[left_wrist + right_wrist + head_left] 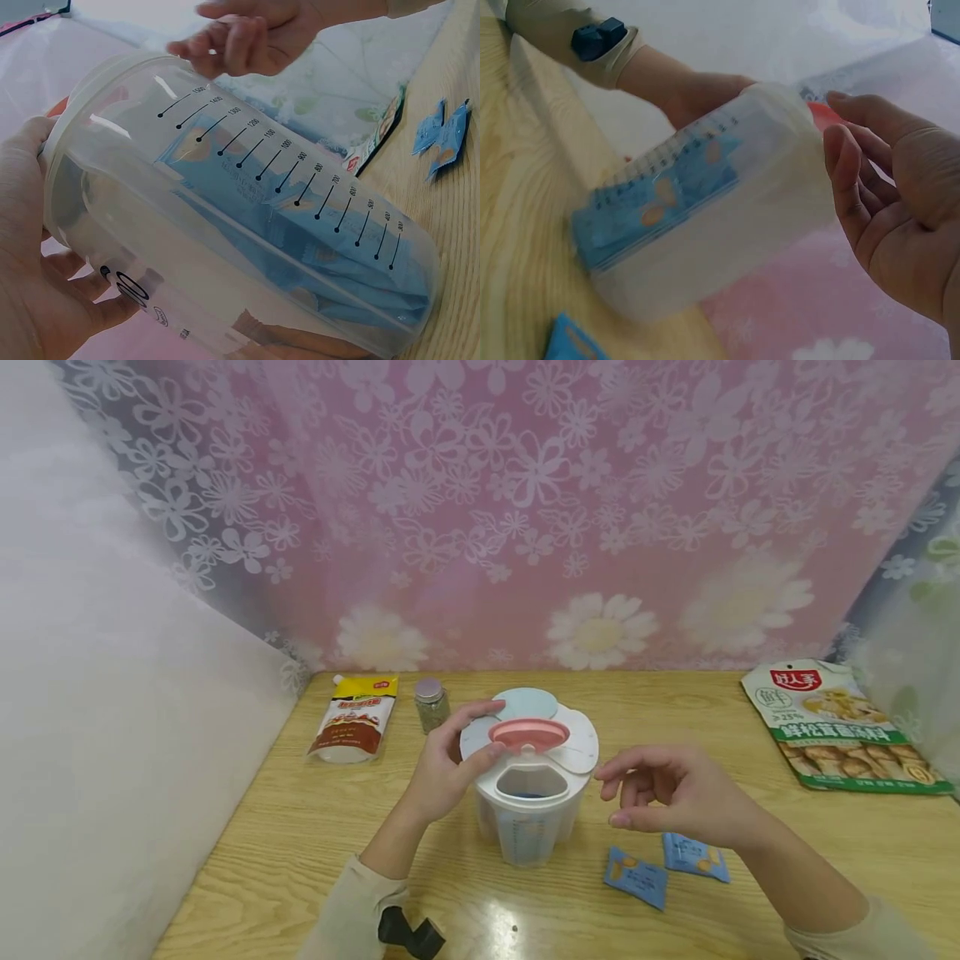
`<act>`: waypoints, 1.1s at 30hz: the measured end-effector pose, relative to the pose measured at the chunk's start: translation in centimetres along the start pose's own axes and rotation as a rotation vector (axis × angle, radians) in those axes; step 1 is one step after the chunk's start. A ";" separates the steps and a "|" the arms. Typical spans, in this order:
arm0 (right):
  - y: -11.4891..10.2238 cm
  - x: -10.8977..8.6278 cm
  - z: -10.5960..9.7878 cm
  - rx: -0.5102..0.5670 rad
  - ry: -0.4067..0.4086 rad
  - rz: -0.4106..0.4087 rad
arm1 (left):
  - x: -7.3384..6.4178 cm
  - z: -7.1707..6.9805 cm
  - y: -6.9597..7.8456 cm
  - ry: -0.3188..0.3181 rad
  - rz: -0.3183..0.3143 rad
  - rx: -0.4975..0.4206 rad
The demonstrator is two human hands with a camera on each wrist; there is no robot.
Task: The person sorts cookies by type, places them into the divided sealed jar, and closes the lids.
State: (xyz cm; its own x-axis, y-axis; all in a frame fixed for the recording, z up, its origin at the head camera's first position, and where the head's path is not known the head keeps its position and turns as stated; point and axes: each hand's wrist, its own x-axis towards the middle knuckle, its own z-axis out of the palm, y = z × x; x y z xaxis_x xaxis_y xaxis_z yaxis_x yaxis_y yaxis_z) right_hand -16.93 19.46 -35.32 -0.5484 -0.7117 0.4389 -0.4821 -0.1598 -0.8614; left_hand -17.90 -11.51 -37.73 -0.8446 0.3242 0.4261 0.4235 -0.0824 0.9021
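A clear plastic storage canister (527,842) with printed measuring marks stands upright on the table. Its white lid (579,735) carries a red oval and a pale blue disc, and a front opening is uncovered. My left hand (447,768) grips the canister by its lid and upper left side, thumb on top. Inside, blue snack packets (322,247) fill one compartment, and something brown (292,339) shows in another. Just right of the lid hovers my right hand (686,793), fingers loosely bent with nothing between them. Two blue packets (636,878) lie on the table below it.
Behind on the left are a yellow, white and brown spouted pouch (354,720) and a small glass jar (432,706) with a purple cap. A green and white food bag (843,727) lies far right. Flowered pink cloth (480,527) hangs along the back edge.
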 end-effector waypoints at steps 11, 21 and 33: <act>2.9 -3.9 -0.7 0.003 -0.074 0.189 | 0.3 0.1 0.1 0.006 -0.022 0.025; 6.2 -7.0 -0.8 0.104 -0.136 0.336 | 0.3 0.2 0.1 0.009 -0.036 0.022; 8.3 -8.3 0.0 0.017 -0.162 0.422 | 0.0 0.1 0.2 0.017 -0.041 0.006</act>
State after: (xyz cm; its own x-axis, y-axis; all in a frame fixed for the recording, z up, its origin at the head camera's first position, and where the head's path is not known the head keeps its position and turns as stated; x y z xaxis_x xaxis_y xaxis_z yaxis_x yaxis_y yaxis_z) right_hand -16.40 24.09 -46.12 -0.5798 -0.8148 0.0040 -0.2271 0.1568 -0.9612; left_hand -17.82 -11.43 -37.54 -0.8666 0.3113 0.3901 0.3905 -0.0638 0.9184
